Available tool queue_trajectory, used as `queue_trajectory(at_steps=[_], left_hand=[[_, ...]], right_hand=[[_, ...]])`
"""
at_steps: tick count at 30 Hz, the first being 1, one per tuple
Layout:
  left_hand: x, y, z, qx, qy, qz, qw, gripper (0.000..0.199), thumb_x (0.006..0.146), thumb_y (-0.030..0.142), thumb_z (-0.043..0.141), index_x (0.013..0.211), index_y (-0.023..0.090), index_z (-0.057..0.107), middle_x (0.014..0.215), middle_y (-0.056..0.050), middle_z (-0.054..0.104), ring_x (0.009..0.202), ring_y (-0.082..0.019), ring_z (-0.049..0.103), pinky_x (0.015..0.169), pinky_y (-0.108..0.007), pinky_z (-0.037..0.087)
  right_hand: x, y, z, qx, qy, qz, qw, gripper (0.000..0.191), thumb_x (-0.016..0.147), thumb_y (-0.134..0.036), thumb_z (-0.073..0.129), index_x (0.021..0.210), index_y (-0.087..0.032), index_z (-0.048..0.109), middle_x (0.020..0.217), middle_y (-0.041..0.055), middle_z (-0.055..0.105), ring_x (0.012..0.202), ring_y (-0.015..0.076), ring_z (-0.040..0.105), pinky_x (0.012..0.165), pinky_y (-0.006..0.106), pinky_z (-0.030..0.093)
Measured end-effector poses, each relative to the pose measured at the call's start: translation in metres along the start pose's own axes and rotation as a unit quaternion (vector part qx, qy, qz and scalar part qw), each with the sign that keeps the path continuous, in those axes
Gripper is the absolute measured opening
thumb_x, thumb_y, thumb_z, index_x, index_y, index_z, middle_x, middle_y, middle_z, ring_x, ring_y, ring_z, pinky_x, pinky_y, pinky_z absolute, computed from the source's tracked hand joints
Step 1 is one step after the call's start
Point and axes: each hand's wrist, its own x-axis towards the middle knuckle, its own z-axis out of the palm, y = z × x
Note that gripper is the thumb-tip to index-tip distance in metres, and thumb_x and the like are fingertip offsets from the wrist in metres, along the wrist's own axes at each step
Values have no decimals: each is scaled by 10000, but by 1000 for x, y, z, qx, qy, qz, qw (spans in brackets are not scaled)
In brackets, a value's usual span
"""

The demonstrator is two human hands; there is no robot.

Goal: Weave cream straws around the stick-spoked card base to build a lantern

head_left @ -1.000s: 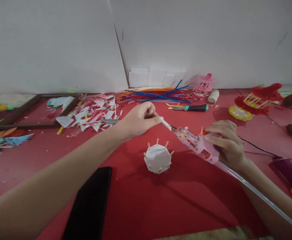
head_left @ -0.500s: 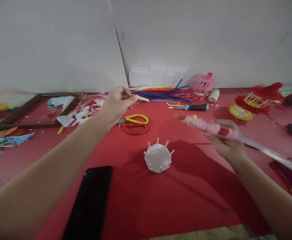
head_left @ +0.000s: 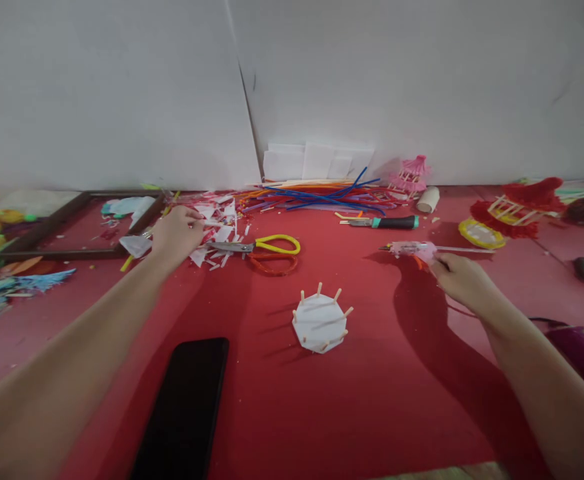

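Note:
My left hand (head_left: 178, 230) is over the white paper scraps (head_left: 222, 233) at the back left. Its fingers are curled together, and what they hold, if anything, is hidden. On the right, my right hand (head_left: 459, 277) grips a pink-wrapped hot glue gun (head_left: 412, 249), low at the table, nozzle pointing left. A clear glue stick (head_left: 465, 250) sticks out of its rear. Between my hands, a white octagonal paper base (head_left: 321, 323) lies flat, short wooden sticks standing up around its edge. Scissors (head_left: 275, 245) with yellow and red handles lie behind it, blades touching the scraps.
A black phone (head_left: 182, 407) lies at front left. Along the wall are coloured strips (head_left: 317, 197) and a craft knife (head_left: 385, 222). A red pagoda-like model (head_left: 519, 207) and a purple object (head_left: 579, 357) are at right. A brown frame (head_left: 62, 253) is at left.
My left hand has moved left and down to the scraps; the white strip it held no longer shows. My right hand has lowered the glue gun toward the table.

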Motion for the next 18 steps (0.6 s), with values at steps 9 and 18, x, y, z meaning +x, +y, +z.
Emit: queue_trajectory(at_steps=[9,18], left_hand=[[-12,33,-1,44,25,101,994,86,792,188,587,774,230,514,709,-27,519,951,-309,506,920,-443,270],[-110,89,68,-154,-38,235,959,104,924,224,511,986,239,593,997,-79,686,965,-253,608,855,-409,462]], right_hand=[[1,-20,-4,-97,123,-75,985,211,822,-267,499,865,-163,678,870,168,674,901,335,638,835,528,485],[123,-144,14,-85,8,-207,975,241,963,-227,467,1087,-168,665,1043,94,723,989,221,670,905,375,509]])
